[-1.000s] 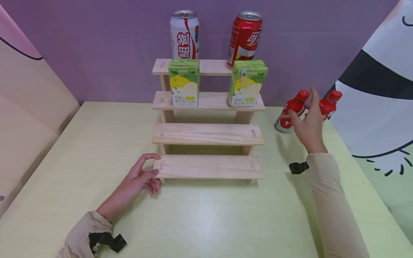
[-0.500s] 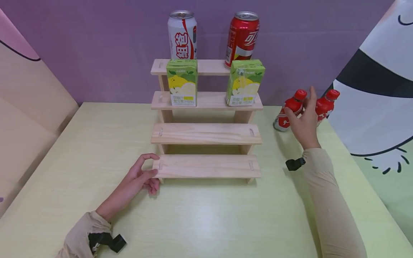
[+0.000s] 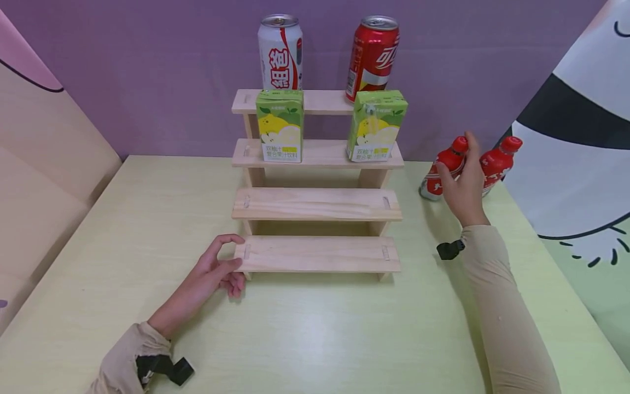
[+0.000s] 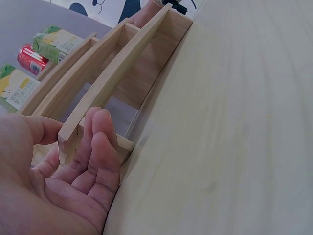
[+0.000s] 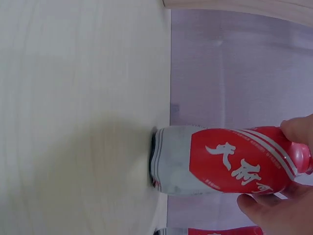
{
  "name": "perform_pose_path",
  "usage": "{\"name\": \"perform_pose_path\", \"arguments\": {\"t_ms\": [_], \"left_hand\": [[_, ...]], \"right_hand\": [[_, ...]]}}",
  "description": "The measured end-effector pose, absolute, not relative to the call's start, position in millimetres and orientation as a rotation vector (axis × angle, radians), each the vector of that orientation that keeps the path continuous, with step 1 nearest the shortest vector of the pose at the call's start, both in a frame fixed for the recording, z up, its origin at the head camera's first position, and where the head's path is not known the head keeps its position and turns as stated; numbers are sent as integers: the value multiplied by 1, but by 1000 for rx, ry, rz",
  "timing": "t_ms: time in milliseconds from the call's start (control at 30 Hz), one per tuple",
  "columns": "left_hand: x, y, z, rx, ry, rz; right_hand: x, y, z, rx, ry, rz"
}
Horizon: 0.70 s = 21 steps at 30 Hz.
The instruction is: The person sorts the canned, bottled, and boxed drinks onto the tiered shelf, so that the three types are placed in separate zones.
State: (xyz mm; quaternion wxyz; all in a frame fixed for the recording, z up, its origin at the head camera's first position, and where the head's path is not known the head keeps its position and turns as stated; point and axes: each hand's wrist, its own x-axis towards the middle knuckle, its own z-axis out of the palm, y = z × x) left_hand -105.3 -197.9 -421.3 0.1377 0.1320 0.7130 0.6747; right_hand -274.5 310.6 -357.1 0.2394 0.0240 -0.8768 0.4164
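A wooden tiered stand (image 3: 317, 254) occupies the middle of the table. My left hand (image 3: 211, 271) pinches the left end of its lowest step; in the left wrist view, the curled fingers (image 4: 105, 161) sit beneath that step. At the far right, my right hand (image 3: 465, 191) grips the upper part of a red-capped drink bottle (image 3: 433, 179). The right wrist view shows this bottle (image 5: 220, 161) with its red label, fingers and thumb on either side near the neck; its base appears on the table. A matching bottle (image 3: 497, 163) stands just right of the hand.
A white can (image 3: 280, 57) and a red can (image 3: 374, 60) stand on the top tier. Below them, two green juice cartons (image 3: 280, 127) stand on the second tier, left and right. A purple backdrop (image 3: 187, 82) rises behind the table.
My right hand has shifted slightly left, and its fingers have closed in around the left bottle's neck. The left hand stays in place on the stand.
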Motion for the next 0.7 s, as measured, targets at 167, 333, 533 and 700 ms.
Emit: {"name": "perform_pose_path", "arguments": {"t_ms": [167, 333, 533, 700], "left_hand": [[-105, -198, -422, 373, 2065, 1958], [-105, -198, -422, 373, 2066, 1964], [-104, -198, -423, 370, 2063, 1966], [-106, -198, -423, 375, 2056, 1959]], "right_hand": [[-278, 312, -358, 46, -2439, 1129], [-279, 312, -358, 39, -2450, 1127], [-277, 311, -357, 35, -2454, 1120], [-276, 312, -359, 29, -2413, 1107]]}}
